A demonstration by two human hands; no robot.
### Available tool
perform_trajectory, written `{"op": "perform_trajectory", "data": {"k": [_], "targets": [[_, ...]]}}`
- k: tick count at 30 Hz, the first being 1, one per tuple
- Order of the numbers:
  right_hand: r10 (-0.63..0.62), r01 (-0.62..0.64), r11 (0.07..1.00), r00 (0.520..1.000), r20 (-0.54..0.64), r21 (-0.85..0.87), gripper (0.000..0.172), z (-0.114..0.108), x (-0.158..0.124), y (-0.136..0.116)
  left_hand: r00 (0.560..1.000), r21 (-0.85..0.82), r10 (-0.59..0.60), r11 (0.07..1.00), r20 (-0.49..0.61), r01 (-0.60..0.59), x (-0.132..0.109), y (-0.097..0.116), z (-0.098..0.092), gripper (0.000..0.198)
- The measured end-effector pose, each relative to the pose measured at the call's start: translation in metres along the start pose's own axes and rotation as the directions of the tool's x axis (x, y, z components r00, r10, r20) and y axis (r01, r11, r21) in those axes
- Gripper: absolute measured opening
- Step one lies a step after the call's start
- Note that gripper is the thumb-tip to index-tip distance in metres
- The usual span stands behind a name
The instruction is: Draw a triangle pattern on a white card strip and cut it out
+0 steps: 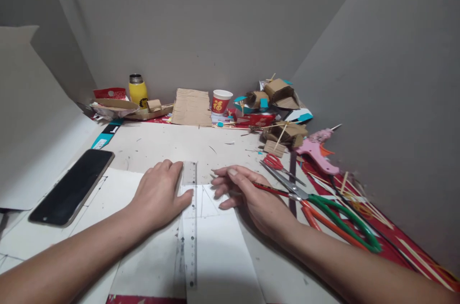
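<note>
A clear plastic ruler [193, 246] lies lengthwise on a white sheet of paper [223, 256], near the sheet's left edge. My left hand [160, 193] presses on its upper part, with the thumb across it and the fingers along its left side. My right hand [253, 198], just right of the ruler, holds a red and black pencil [269, 189] between thumb and fingers. The pencil's tip is hard to make out. Thin pencil lines [210, 203], some forming a triangle, show on the paper between my hands.
At left lies a black phone [72, 186]. Large scissors [323, 203], small red scissors [275, 162] and a pink glue gun [318, 150] are at right. Cardboard pieces [191, 106], a yellow bottle [138, 93] and a paper cup [222, 101] line the back. Grey walls enclose the table.
</note>
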State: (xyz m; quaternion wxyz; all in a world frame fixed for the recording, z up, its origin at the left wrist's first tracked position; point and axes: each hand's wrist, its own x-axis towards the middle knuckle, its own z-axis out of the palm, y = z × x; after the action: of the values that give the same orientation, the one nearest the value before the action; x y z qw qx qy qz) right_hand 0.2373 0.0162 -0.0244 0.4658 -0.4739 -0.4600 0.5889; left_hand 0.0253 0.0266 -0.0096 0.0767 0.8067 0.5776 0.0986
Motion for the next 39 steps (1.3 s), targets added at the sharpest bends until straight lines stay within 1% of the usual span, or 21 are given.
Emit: {"op": "perform_trajectory", "data": {"k": [4,8,10,12,14,15,17,20,22,24,26,29,31,33,35,37,39], "targets": [[-0.003,0.003,1.0,1.0,-0.002,0.004,0.039,0.0,-0.001,-0.001,0.999,-0.015,-0.033,0.999,0.014,0.033,0.0,-0.004,0.0,0.047],[-0.009,0.008,1.0,1.0,-0.017,-0.014,0.037,0.001,0.0,-0.002,0.999,-0.013,-0.027,1.0,0.023,0.028,0.002,-0.006,-0.006,0.069],[-0.014,0.014,1.0,1.0,-0.015,-0.018,0.036,0.001,0.0,-0.002,0.997,0.002,-0.011,1.0,0.073,0.011,0.007,-0.005,-0.013,0.077],[-0.018,0.017,1.0,1.0,-0.007,-0.02,0.035,0.001,0.0,-0.002,0.987,0.031,-0.008,1.0,0.158,0.003,0.017,-0.004,-0.019,0.081],[-0.019,0.019,1.0,1.0,-0.009,-0.025,0.035,0.0,0.0,-0.002,0.98,0.022,0.004,1.0,0.198,-0.009,0.028,-0.004,-0.022,0.076],[-0.019,0.019,0.999,1.0,-0.012,-0.028,0.035,0.0,0.0,-0.002,0.978,0.012,0.006,1.0,0.21,-0.009,0.033,-0.004,-0.022,0.07],[-0.02,0.02,0.999,1.0,-0.019,-0.031,0.035,0.0,-0.001,-0.002,0.974,-0.027,-0.004,1.0,0.227,0.01,0.042,-0.006,-0.019,0.065],[-0.029,0.029,0.999,1.0,-0.011,-0.038,0.035,0.001,-0.002,-0.003,0.973,-0.114,-0.036,0.991,0.227,0.063,0.047,-0.01,-0.013,0.061],[-0.036,0.036,0.999,0.999,-0.007,-0.04,0.036,0.001,-0.002,-0.004,0.972,-0.202,-0.055,0.974,0.227,0.102,0.047,-0.015,-0.013,0.052],[-0.038,0.038,0.999,0.999,-0.01,-0.033,0.035,0.002,-0.003,-0.004,0.967,-0.324,-0.062,0.935,0.249,0.144,0.046,-0.021,-0.017,0.039],[-0.036,0.036,0.999,0.999,-0.014,-0.02,0.035,0.002,-0.003,-0.005,0.953,-0.463,-0.061,0.863,0.297,0.2,0.044,-0.029,-0.025,0.03],[-0.028,0.028,1.0,0.999,-0.015,-0.005,0.034,0.001,-0.004,-0.005,0.93,-0.631,-0.075,0.715,0.359,0.301,0.037,-0.041,-0.036,0.028],[-0.03,0.03,1.0,0.999,-0.017,-0.002,0.034,0.001,-0.004,-0.004,0.921,-0.699,-0.097,0.622,0.378,0.353,0.031,-0.046,-0.038,0.029],[-0.039,0.039,0.999,0.999,-0.016,-0.005,0.035,0.0,-0.003,-0.004,0.907,-0.738,-0.114,0.545,0.405,0.398,0.024,-0.047,-0.034,0.029],[-0.047,0.046,0.999,0.999,-0.017,-0.009,0.037,0.0,-0.003,-0.003,0.89,-0.754,-0.119,0.489,0.439,0.438,0.017,-0.045,-0.026,0.029],[-0.048,0.047,0.999,0.999,-0.018,-0.01,0.038,0.0,-0.003,-0.003,0.885,-0.765,-0.125,0.459,0.448,0.452,0.013,-0.043,-0.016,0.029],[-0.039,0.039,0.999,0.999,-0.026,-0.014,0.039,0.0,-0.002,-0.003,0.889,-0.769,-0.133,0.456,0.439,0.448,0.012,-0.042,-0.009,0.028]]}}
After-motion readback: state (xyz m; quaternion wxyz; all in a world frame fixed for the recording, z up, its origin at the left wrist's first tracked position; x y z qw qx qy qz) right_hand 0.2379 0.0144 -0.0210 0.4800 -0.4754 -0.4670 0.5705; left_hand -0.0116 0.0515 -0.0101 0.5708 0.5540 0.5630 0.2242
